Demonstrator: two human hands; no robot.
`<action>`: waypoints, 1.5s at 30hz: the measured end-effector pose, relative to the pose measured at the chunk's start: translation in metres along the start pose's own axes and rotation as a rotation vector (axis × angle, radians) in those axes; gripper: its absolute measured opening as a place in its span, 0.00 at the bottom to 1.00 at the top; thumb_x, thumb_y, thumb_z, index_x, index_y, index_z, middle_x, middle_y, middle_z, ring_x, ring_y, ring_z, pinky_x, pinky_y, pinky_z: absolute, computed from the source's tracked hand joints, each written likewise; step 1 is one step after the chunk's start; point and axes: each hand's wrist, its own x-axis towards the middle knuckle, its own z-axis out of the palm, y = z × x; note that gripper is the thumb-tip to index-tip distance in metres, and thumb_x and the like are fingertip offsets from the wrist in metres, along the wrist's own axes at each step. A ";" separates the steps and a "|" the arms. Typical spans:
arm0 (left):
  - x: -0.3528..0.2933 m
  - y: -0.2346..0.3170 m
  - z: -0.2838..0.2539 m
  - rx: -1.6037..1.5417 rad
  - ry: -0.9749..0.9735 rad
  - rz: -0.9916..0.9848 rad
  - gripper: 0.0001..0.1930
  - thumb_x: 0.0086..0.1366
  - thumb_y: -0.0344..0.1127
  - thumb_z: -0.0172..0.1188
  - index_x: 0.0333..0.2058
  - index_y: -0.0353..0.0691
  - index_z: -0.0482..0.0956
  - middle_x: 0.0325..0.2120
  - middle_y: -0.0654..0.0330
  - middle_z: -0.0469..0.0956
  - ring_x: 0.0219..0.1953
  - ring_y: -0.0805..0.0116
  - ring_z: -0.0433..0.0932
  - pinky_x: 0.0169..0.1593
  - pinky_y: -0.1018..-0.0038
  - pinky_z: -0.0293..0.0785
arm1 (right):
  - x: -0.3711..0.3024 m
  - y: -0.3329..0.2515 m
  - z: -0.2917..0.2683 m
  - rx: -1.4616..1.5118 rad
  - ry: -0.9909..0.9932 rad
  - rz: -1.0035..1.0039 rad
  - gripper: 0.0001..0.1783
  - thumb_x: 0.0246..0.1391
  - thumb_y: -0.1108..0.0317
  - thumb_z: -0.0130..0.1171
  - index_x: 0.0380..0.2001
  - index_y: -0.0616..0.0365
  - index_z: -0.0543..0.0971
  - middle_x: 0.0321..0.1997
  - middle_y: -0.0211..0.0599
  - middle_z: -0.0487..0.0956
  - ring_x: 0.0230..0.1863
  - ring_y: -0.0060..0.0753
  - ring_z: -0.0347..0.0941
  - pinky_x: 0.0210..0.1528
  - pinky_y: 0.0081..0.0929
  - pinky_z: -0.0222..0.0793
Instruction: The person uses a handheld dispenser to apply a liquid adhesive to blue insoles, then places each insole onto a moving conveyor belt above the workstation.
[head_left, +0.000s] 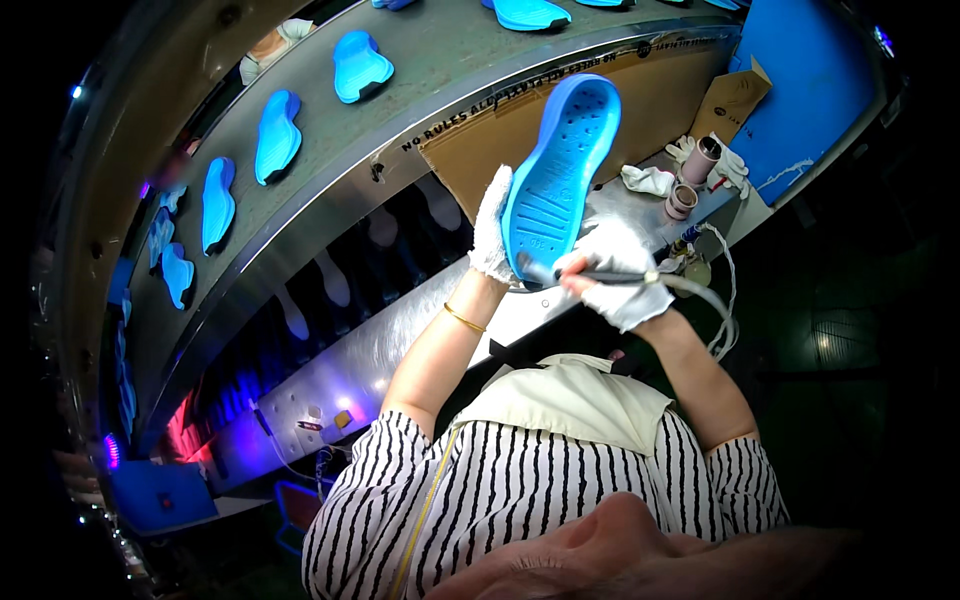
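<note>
A bright blue shoe sole (pixel 563 165) stands tilted up in front of me, its ridged and pitted face toward me. My left hand (pixel 492 228), in a white glove, grips it along its left edge near the lower end. In my right hand (pixel 615 265), gloved with some fingertips bare, is a slim dark brush (pixel 610 277) with a pale hose (pixel 700 290) running from its back end. The brush's blurred bristles are at the sole's lower end; whether they touch it I cannot tell.
A curved conveyor belt (pixel 310 140) carries several blue soles (pixel 278 137) at the far left. Behind the held sole leans a cardboard sheet (pixel 465 165). On the metal bench (pixel 365 350) to the right stand pinkish cups (pixel 702 160) among white gloves (pixel 648 180). A blue panel (pixel 810 90) rises at far right.
</note>
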 end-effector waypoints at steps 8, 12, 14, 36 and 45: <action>-0.010 -0.018 0.010 -0.096 0.079 0.143 0.33 0.63 0.58 0.43 0.54 0.33 0.65 0.47 0.46 0.73 0.45 0.53 0.75 0.50 0.60 0.72 | 0.018 -0.011 -0.011 0.142 0.151 0.011 0.03 0.47 0.79 0.59 0.27 0.62 0.78 0.26 0.35 0.78 0.26 0.21 0.73 0.31 0.19 0.70; -0.012 -0.021 0.008 -0.097 0.081 0.173 0.34 0.63 0.58 0.42 0.54 0.32 0.65 0.47 0.46 0.72 0.45 0.52 0.75 0.52 0.61 0.71 | 0.015 -0.007 0.012 -0.150 0.152 -0.317 0.05 0.43 0.81 0.61 0.25 0.62 0.76 0.26 0.37 0.77 0.25 0.24 0.74 0.30 0.20 0.70; -0.020 -0.016 0.021 -0.122 0.001 0.117 0.34 0.63 0.58 0.41 0.54 0.32 0.65 0.48 0.45 0.72 0.46 0.52 0.74 0.53 0.60 0.70 | 0.013 -0.019 0.015 -0.014 0.009 -0.195 0.03 0.43 0.80 0.61 0.24 0.63 0.77 0.26 0.37 0.78 0.25 0.23 0.74 0.29 0.20 0.70; -0.028 -0.004 0.020 -0.169 0.008 0.128 0.36 0.63 0.64 0.39 0.54 0.34 0.64 0.44 0.44 0.74 0.42 0.51 0.77 0.47 0.58 0.75 | 0.064 0.006 -0.016 0.024 0.235 -0.333 0.07 0.44 0.84 0.59 0.27 0.60 0.77 0.30 0.34 0.78 0.31 0.23 0.73 0.36 0.19 0.69; -0.023 0.020 0.013 0.149 0.029 0.173 0.34 0.65 0.62 0.38 0.57 0.37 0.61 0.44 0.45 0.74 0.44 0.53 0.77 0.45 0.60 0.77 | 0.074 -0.043 -0.033 -0.442 0.157 -0.544 0.10 0.38 0.84 0.60 0.26 0.60 0.77 0.35 0.40 0.77 0.38 0.36 0.75 0.42 0.28 0.69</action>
